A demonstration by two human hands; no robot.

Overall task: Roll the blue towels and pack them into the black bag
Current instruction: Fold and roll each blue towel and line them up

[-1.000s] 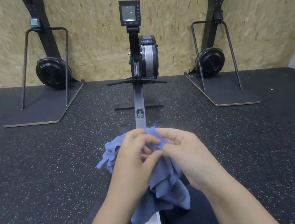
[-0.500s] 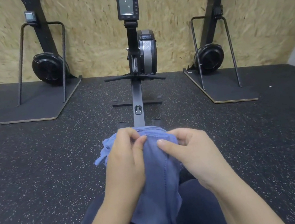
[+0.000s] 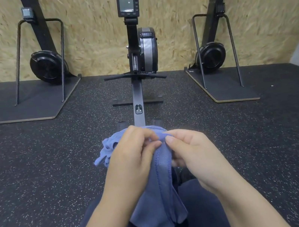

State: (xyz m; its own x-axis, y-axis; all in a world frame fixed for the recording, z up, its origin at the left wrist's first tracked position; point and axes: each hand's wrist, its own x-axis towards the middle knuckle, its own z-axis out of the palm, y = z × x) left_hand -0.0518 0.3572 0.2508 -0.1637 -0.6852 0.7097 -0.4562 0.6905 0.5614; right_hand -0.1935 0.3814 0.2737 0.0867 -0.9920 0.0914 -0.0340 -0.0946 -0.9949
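Both forearms reach forward from the near edge and meet in the middle. The left hand (image 3: 131, 162) has its fingers curled, thumb pinching a blue towel (image 3: 158, 195) near its top edge. The right hand (image 3: 192, 151) pinches the same edge just beside it, thumb pointing left.

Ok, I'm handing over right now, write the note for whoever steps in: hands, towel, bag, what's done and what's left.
Left hand: pinching the blue towel at its top edge.
Right hand: pinching the same edge, close beside the left.
Towel: bunched, hanging from both hands down over the lap, above the rowing machine rail. Not rolled.
Black bag: not in view.
Done: towel picked up, edge found.
Left: straighten it, roll it, find the bag, pack it; other towels, if any, are out of view.
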